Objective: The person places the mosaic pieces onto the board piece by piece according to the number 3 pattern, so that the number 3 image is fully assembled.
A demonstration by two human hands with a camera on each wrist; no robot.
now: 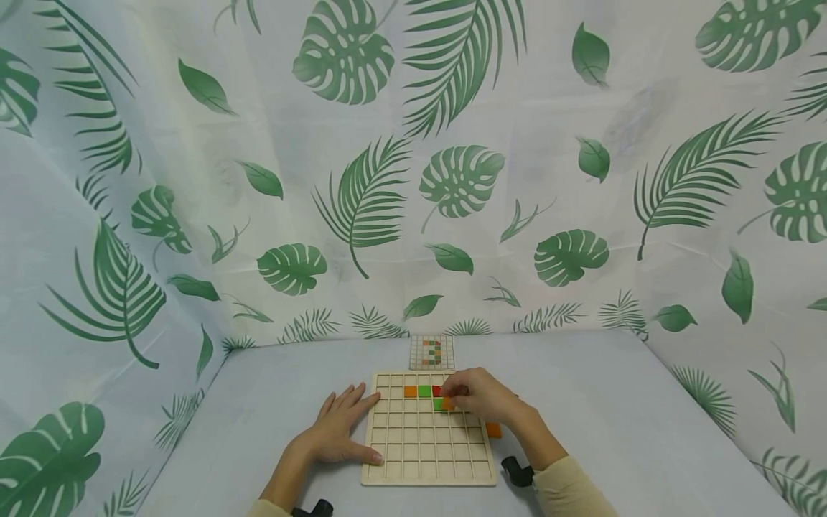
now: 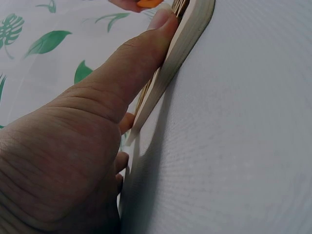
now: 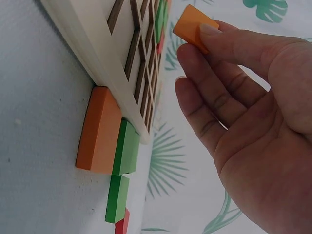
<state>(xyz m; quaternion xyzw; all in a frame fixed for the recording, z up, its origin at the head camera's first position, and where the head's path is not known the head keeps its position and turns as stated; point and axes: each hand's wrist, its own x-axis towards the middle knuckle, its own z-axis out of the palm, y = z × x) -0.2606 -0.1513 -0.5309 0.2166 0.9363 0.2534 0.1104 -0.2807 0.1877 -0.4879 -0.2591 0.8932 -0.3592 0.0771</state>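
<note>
A wooden grid board (image 1: 428, 454) lies on the white table. My right hand (image 1: 483, 395) pinches an orange square tile (image 3: 194, 25) between thumb and fingers, above the board's upper right part. In the head view, an orange tile (image 1: 410, 391), a green tile (image 1: 424, 391) and a red tile (image 1: 436, 390) sit in one row of cells. Another green tile (image 1: 438, 405) sits just below the red one, beside the held tile. With fingers spread, my left hand (image 1: 332, 429) rests at the board's left edge, its thumb touching the rim in the left wrist view.
Behind the board is a small card (image 1: 432, 352) with a coloured grid pattern. Along the board's right side lie an orange tile (image 3: 99, 131), two green tiles (image 3: 127, 148) and a red tile (image 3: 123, 223). Leaf-print cloth (image 1: 388, 301) surrounds the table.
</note>
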